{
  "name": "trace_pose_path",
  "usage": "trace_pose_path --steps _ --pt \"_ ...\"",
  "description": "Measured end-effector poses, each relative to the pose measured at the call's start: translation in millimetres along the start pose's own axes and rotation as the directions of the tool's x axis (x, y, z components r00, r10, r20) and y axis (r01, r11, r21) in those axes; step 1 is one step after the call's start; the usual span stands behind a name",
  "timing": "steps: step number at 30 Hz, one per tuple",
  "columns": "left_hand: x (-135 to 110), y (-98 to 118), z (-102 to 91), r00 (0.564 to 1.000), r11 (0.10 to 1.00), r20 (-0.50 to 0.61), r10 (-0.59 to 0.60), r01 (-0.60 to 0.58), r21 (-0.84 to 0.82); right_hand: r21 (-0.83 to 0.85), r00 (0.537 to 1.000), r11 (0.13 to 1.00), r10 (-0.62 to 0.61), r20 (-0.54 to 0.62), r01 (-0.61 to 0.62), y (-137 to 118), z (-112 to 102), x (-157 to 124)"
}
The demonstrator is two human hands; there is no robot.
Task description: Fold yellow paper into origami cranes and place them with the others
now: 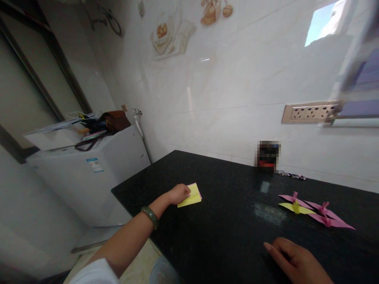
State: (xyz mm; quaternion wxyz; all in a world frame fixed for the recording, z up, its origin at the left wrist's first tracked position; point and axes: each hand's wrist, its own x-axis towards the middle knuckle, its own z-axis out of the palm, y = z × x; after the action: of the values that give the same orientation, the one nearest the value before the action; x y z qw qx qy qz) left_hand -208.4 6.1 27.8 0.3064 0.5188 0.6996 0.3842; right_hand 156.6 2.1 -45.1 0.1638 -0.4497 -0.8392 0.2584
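Note:
My left hand [178, 194] reaches out over the black stone counter [225, 221] and rests on a small stack of yellow paper squares [192, 196], fingers curled onto its near edge; a pink sheet peeks out beneath. A green bangle [150, 216] sits on that wrist. My right hand [294, 260] lies on the counter at the lower right, fingers loosely bent, holding nothing. Beyond it lie folded paper cranes, one yellow [297, 207] and pink ones [324, 216], apart from both hands.
A dark small box [268, 156] stands against the tiled wall, with a socket strip [310, 112] above. Left of the counter is a white appliance [85, 173] piled with papers and a brown bag [114, 120]. The counter's left edge drops to the floor.

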Motion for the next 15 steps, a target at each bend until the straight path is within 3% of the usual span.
trace_pose_path --steps 5,9,13,15 --pt "2.7 0.8 -1.3 0.999 0.954 0.042 0.029 -0.040 0.296 -0.007 1.000 1.000 -0.006 -0.009 0.006 -3.0 -1.3 1.0" --pt "3.4 28.0 -2.0 0.986 0.889 0.038 0.165 -0.165 0.426 0.076 0.997 0.997 0.007 -0.071 -0.002 -7.6 -7.7 1.6" --pt "-12.0 77.2 20.8 0.920 0.815 0.097 0.380 -0.383 0.435 0.340 0.972 0.940 0.113 -0.205 -0.037 -12.1 -19.7 3.5" --pt "-28.0 98.2 45.0 0.856 0.755 0.152 0.494 -0.509 0.414 0.614 0.958 0.782 0.246 -0.146 -0.107 -14.1 -27.4 3.1"
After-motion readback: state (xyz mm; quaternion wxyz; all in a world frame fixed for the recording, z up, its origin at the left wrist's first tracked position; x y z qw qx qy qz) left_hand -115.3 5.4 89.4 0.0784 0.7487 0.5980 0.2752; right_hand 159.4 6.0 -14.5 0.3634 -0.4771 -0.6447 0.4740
